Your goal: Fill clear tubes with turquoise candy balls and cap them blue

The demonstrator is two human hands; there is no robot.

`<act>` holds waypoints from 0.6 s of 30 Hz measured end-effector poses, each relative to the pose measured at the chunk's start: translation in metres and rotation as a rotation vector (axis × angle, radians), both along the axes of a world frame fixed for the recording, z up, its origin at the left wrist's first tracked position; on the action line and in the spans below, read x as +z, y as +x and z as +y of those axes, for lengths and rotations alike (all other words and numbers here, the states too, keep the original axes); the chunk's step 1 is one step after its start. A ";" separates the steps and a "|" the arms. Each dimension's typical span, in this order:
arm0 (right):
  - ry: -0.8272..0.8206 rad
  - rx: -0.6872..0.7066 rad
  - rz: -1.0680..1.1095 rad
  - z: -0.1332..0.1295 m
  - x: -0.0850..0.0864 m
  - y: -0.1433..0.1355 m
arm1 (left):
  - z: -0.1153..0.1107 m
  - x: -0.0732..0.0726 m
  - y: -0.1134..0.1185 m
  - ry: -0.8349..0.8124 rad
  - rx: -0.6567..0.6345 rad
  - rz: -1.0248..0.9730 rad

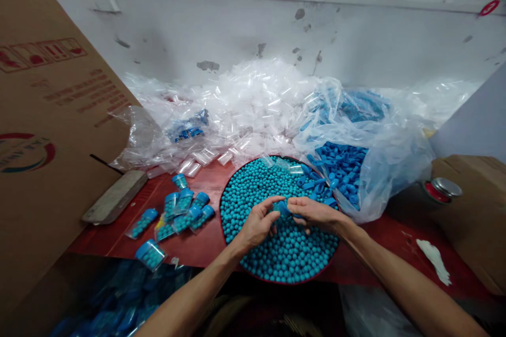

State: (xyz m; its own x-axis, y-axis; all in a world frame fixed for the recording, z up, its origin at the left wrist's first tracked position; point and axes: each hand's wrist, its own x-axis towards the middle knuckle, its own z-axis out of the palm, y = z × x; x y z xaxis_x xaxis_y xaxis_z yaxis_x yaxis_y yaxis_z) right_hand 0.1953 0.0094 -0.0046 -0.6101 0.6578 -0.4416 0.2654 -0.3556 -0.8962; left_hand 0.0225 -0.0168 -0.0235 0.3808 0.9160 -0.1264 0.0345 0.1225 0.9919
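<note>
Your left hand [256,225] and right hand [314,211] meet above the middle of the round tray [290,283], fingertips pinched on a blue plastic piece [282,208] between them. Your fingers hide much of it, so whether a clear tube is attached cannot be told. Holding it there probably means any dropped ball lands back in the tray. The blue caps [342,165] spill from their plastic bag [389,168] over the tray's far right rim, seemingly to keep them near your right hand.

The tray is filled with turquoise balls [292,258]. To its left, capped clear containers [151,255] with balls inside lie in a loose cluster, the nearest at the front edge of the red table [213,176]; more are heaped below that edge [122,300]. Clear empty tubes [205,156] lie along the table's far side, towards the wall.
</note>
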 end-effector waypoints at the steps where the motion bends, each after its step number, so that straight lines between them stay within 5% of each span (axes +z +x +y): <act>1: -0.030 0.006 0.016 -0.001 0.000 -0.001 | -0.001 0.000 0.000 0.008 0.012 0.009; 5: 0.003 -0.003 -0.006 -0.002 -0.001 -0.007 | -0.001 -0.004 -0.001 -0.050 0.058 -0.031; 12: 0.386 -0.173 -0.026 -0.011 -0.002 -0.018 | 0.001 0.002 -0.007 -0.149 0.037 -0.168; 18: 0.297 -0.147 -0.019 -0.021 -0.005 -0.018 | -0.007 0.003 -0.006 -0.107 -0.049 -0.120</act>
